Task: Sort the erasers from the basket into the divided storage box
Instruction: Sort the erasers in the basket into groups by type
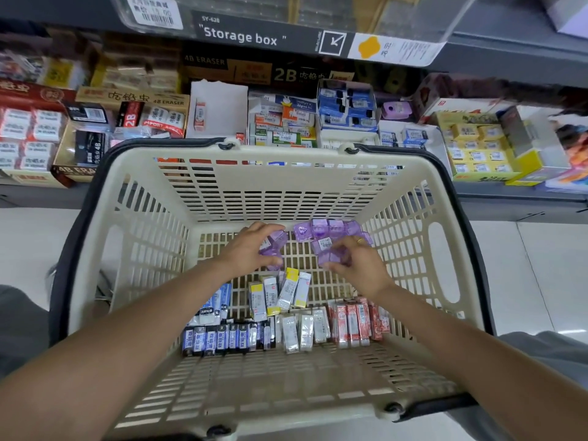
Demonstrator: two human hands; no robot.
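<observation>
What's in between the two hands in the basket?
Purple erasers and bare basket floor lie between the left hand and right hand, seen in the head view.

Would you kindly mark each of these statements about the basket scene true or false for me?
1. Both hands are inside the basket. True.
2. The left hand holds a red eraser. False: it grips a purple case.
3. The right hand grips purple cases. True.
4. The red erasers lie at the left end of the near row. False: they lie at the right end; the dark blue erasers are at the left.
5. The basket is metal wire. False: it is cream slotted plastic.
</observation>
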